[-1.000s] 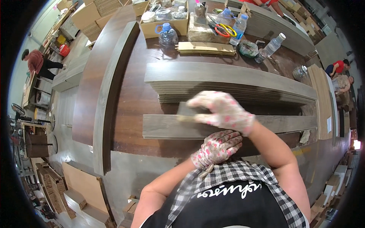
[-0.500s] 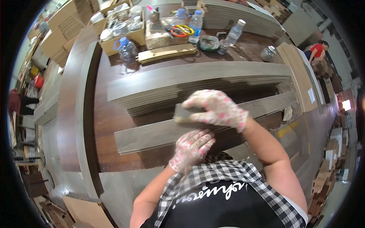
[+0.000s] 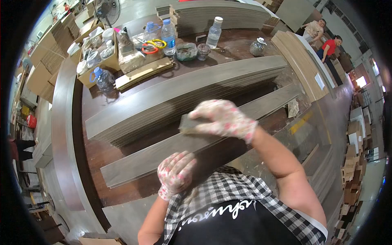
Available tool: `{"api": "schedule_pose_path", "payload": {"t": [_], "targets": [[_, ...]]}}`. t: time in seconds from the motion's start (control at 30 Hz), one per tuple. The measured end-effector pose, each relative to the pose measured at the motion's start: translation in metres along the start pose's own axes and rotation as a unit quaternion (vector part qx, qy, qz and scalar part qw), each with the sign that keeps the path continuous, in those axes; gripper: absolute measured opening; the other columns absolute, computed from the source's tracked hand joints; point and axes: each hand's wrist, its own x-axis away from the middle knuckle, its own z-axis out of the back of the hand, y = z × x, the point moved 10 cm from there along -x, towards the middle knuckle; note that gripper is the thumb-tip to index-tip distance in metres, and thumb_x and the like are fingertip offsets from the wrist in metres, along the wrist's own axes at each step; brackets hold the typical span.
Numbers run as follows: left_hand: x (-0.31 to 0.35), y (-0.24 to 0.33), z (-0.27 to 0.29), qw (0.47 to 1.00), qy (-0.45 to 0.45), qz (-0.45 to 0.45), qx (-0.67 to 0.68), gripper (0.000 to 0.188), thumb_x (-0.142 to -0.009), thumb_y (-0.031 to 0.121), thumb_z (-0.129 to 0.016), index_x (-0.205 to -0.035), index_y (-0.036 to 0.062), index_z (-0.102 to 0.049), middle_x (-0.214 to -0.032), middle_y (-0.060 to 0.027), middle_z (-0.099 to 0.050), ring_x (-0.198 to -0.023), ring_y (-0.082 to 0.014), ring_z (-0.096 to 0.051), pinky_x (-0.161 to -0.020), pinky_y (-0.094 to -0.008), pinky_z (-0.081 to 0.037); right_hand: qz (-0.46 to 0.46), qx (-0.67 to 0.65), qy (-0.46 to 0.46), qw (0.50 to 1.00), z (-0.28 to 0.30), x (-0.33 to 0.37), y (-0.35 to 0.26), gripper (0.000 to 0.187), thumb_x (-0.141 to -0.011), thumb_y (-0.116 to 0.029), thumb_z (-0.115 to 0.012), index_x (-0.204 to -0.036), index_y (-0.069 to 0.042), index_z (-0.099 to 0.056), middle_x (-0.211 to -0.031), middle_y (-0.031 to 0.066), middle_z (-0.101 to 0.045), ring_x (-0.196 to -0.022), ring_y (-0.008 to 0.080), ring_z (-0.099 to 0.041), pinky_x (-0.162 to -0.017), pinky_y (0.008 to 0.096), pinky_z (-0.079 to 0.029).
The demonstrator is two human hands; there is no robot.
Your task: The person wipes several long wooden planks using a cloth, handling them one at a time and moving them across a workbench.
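Both my hands wear white gloves with pink spots. My right hand (image 3: 222, 118) is closed on a small flat grey block (image 3: 185, 123), held at the top of a long grey plank (image 3: 143, 163). Blur hides the block's exact kind. My left hand (image 3: 176, 173) grips the plank's near edge, its fingers bent over the top and its thumb hidden. The plank lies slantwise on the dark brown table (image 3: 92, 163). Just beyond it stands a stack of similar grey planks (image 3: 179, 92).
At the back left are a cardboard box of jars (image 3: 112, 64), scissors (image 3: 150, 50), light wooden strips (image 3: 145, 73) and plastic bottles (image 3: 168, 36). More plank stacks (image 3: 220, 16) line the far side. Long boards (image 3: 300, 61) bound the right. Two people (image 3: 326, 49) are at the far right.
My view has turned, so the table's things appear farther left. My left hand has slid left along the plank's near edge. My right hand still holds the block over the plank.
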Motion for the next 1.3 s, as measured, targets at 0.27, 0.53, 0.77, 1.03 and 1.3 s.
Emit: {"api": "schedule_pose_path", "payload": {"t": [0.27, 0.53, 0.77, 1.03, 1.3], "targets": [[-0.047, 0.031, -0.036, 0.998, -0.014, 0.050, -0.023, 0.028, -0.075, 0.003, -0.072, -0.101, 0.0122, -0.071, -0.100, -0.0032, -0.073, -0.093, -0.0248, -0.070, -0.079, -0.0391, -0.054, -0.093, 0.071, 0.069, 0.991, 0.108, 0.073, 0.091, 0.040, -0.083, -0.044, -0.071, -0.103, -0.010, -0.074, -0.102, 0.0124, -0.072, -0.099, 0.0299, -0.068, -0.088, 0.0410, -0.053], [-0.116, 0.068, -0.127, 0.994, -0.101, 0.006, -0.042, 0.035, -0.076, 0.009, -0.078, -0.110, 0.0137, -0.069, -0.109, -0.0040, -0.069, -0.093, -0.0269, -0.063, -0.078, -0.0408, -0.050, -0.133, 0.089, 0.009, 0.987, 0.135, 0.114, 0.168, 0.040, -0.083, -0.050, -0.068, -0.101, -0.016, -0.076, -0.102, 0.0113, -0.072, -0.102, 0.0305, -0.067, -0.090, 0.0408, -0.052], [-0.131, 0.066, -0.162, 0.989, -0.119, 0.043, -0.075, 0.026, -0.074, 0.008, -0.079, -0.099, 0.0129, -0.073, -0.096, -0.0040, -0.067, -0.083, -0.0272, -0.060, -0.073, -0.0401, -0.050, -0.188, 0.127, 0.078, 0.971, 0.198, 0.165, 0.221, 0.042, -0.086, -0.053, -0.065, -0.100, -0.014, -0.074, -0.099, 0.0128, -0.071, -0.099, 0.0302, -0.067, -0.087, 0.0424, -0.052], [-0.121, 0.063, -0.162, 0.991, -0.076, 0.034, -0.103, 0.029, -0.072, 0.008, -0.080, -0.099, 0.0168, -0.072, -0.089, -0.0041, -0.064, -0.075, -0.0257, -0.059, -0.063, -0.0384, -0.049, -0.292, 0.151, 0.073, 0.942, 0.242, 0.232, 0.300, 0.054, -0.083, -0.069, -0.062, -0.101, -0.020, -0.075, -0.105, 0.0070, -0.072, -0.104, 0.0252, -0.067, -0.091, 0.0383, -0.052], [-0.120, 0.061, -0.164, 0.988, -0.077, 0.054, -0.126, 0.024, -0.074, 0.010, -0.080, -0.095, 0.0178, -0.072, -0.085, -0.0044, -0.064, -0.075, -0.0270, -0.061, -0.063, -0.0399, -0.050, -0.389, 0.166, 0.058, 0.904, 0.268, 0.266, 0.346, 0.058, -0.082, -0.063, -0.065, -0.112, -0.014, -0.072, -0.118, 0.0139, -0.069, -0.114, 0.0322, -0.063, -0.098, 0.0432, -0.048]]}}
